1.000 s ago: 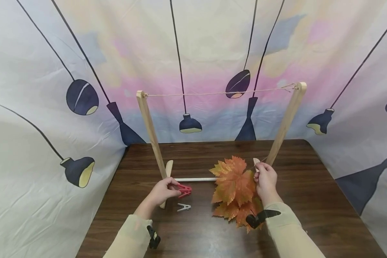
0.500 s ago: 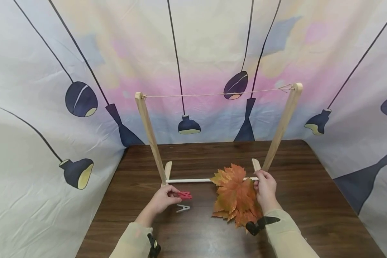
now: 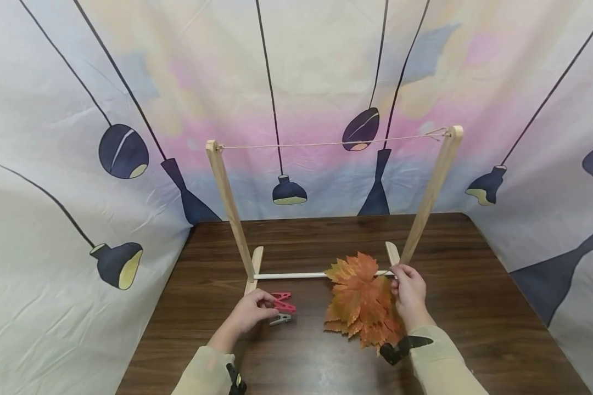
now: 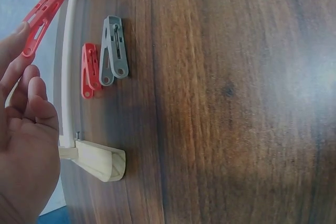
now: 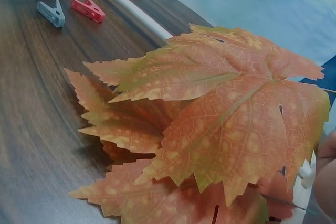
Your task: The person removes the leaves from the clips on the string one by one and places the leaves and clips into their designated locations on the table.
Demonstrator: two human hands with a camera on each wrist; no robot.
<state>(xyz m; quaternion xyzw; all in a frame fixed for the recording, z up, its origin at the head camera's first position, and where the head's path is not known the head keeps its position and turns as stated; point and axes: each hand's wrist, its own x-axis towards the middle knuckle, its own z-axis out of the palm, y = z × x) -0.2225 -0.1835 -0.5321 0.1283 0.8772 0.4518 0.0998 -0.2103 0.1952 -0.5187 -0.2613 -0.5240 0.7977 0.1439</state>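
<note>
My left hand (image 3: 251,314) pinches a red clothespin (image 4: 44,19) between thumb and fingertips, raised off the table. Below it lie a second red clothespin (image 4: 90,69) and a grey clothespin (image 4: 114,51), side by side. On the right side, my right hand (image 3: 409,291) pinches the thin stem of an orange maple leaf (image 3: 358,285). More orange leaves (image 5: 131,124) lie beneath that leaf, partly covered by it. Only the edge of the right hand shows in the right wrist view, so its fingertips are hidden there.
A wooden frame stands on the brown table (image 3: 306,351), with a left post (image 3: 229,211), a right post (image 3: 432,192) and a white bottom rod (image 3: 289,276). String (image 3: 316,145) runs between the post tops. Behind hangs a cloth (image 3: 321,66) printed with lamps.
The right hand and the leaf have come down a little toward the table. The left hand has shifted slightly nearer, and the red clothespin on the table now shows behind the held one.
</note>
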